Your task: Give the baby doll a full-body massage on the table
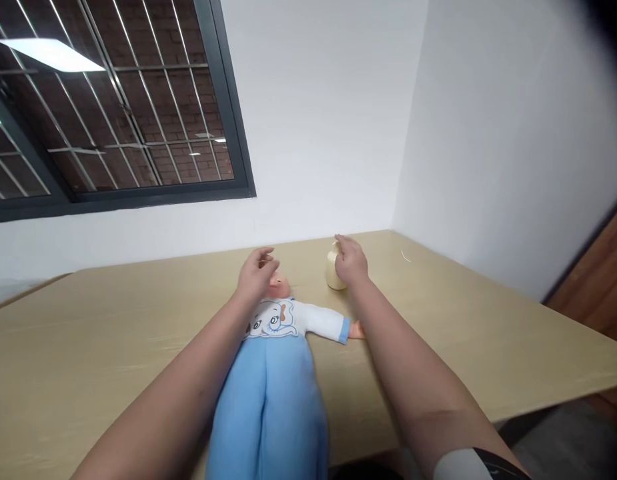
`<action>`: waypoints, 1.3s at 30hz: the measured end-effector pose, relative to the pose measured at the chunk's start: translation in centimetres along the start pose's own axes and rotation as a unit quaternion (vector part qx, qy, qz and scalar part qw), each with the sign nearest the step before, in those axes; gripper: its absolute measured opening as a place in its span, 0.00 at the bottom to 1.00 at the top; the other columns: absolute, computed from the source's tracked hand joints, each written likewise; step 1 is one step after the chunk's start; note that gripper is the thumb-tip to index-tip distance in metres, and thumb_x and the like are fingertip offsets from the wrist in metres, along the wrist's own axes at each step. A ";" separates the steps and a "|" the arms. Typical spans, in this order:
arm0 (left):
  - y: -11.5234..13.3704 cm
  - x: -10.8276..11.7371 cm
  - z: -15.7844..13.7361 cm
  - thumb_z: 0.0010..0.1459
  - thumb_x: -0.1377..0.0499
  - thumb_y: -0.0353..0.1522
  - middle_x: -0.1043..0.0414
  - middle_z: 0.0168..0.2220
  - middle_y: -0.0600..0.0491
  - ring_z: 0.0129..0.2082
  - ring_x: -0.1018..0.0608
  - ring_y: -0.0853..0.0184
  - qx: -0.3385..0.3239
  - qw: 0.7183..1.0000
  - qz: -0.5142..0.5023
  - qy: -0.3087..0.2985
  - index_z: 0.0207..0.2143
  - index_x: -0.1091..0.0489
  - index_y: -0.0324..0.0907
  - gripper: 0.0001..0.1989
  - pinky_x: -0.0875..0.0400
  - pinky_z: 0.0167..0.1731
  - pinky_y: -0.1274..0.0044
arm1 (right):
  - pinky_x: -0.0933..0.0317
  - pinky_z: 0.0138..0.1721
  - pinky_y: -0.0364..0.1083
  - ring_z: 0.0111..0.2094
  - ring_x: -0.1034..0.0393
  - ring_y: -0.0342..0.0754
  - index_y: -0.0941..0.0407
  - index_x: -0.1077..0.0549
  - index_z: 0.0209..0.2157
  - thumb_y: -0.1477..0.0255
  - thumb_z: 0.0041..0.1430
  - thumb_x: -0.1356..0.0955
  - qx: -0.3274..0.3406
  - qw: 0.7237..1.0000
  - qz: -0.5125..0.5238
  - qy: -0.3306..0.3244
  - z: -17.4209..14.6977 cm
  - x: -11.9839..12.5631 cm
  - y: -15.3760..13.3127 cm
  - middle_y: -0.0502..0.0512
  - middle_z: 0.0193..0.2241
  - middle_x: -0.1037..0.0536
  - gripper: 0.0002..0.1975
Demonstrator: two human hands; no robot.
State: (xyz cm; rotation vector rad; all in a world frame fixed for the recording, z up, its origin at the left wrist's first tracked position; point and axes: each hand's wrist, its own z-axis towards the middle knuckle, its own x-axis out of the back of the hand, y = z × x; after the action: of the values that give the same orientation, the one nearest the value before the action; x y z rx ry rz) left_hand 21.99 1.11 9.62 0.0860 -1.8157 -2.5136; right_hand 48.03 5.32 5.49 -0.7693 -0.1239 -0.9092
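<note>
A doll (pixel 275 373) lies on its back on the table, in light blue trousers and a white top with a cartoon face. Its head is mostly hidden behind my left hand (pixel 257 272), which is held just over it, fingers curved and a gap between thumb and fingertips. Nothing shows in that hand. My right hand (pixel 351 261) is at a cream-coloured pump bottle (pixel 333 272), fingers reaching over its top and covering its right side. The bottle stands upright beyond the doll's outstretched arm (pixel 325 322). My right forearm passes over the doll's hand.
The pale wooden table (pixel 113 340) meets a white wall (pixel 328 120) at the back and another on the right. A barred window (pixel 133 100) is at upper left. A thin pale strand (pixel 406 257) lies on the table right of the bottle.
</note>
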 end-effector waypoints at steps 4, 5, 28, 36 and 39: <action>0.5 -6.4 1.6 0.54 0.36 0.36 0.31 0.33 0.49 0.33 0.25 0.64 0.156 0.971 -0.170 -0.059 0.37 0.32 0.41 0.12 0.27 0.41 0.70 | 0.41 0.63 0.53 0.58 0.32 0.53 0.56 0.26 0.56 0.80 0.56 0.40 -0.012 1.000 0.005 0.015 -0.4 -1.0 0.8 0.57 0.57 0.25 0.27; 0.4 -7.9 2.0 0.56 0.38 0.37 0.32 0.32 0.49 0.33 0.25 0.64 0.177 0.963 -0.191 -0.071 0.36 0.33 0.41 0.11 0.26 0.41 0.69 | 0.41 0.63 0.53 0.58 0.32 0.53 0.56 0.26 0.56 0.79 0.55 0.40 -0.010 1.000 0.004 0.020 -0.5 -1.1 0.8 0.56 0.57 0.25 0.27; 0.6 -9.3 3.7 0.61 0.43 0.38 0.28 0.35 0.41 0.39 0.20 0.59 0.260 0.891 -0.370 -0.051 0.42 0.31 0.36 0.14 0.21 0.40 0.72 | 0.42 0.63 0.57 0.59 0.34 0.57 0.59 0.30 0.57 0.78 0.54 0.38 0.009 0.999 -0.020 0.024 -1.0 -1.5 -0.1 0.62 0.59 0.28 0.27; -0.3 0.0 -1.6 0.60 0.43 0.35 0.24 0.35 0.40 0.36 0.18 0.60 0.266 0.880 -0.391 0.046 0.42 0.29 0.36 0.12 0.20 0.36 0.73 | 0.50 0.66 0.65 0.62 0.39 0.64 0.58 0.27 0.53 0.73 0.54 0.36 0.100 0.994 -0.049 0.014 -2.2 -1.8 -6.2 0.65 0.56 0.28 0.24; -1.0 2.0 -3.1 0.61 0.43 0.37 0.23 0.37 0.38 0.38 0.17 0.58 0.252 0.856 -0.449 0.042 0.42 0.28 0.35 0.13 0.20 0.39 0.71 | 0.43 0.62 0.63 0.58 0.34 0.61 0.56 0.27 0.54 0.69 0.59 0.36 0.124 0.987 0.015 -0.099 -5.0 -2.0 -10.9 0.65 0.53 0.25 0.21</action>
State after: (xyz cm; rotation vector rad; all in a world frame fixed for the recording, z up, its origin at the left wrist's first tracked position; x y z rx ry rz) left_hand 20.20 -1.64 7.64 1.3153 -2.7936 -2.2353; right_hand 37.60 -0.61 7.01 -0.6259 -0.3920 -0.7693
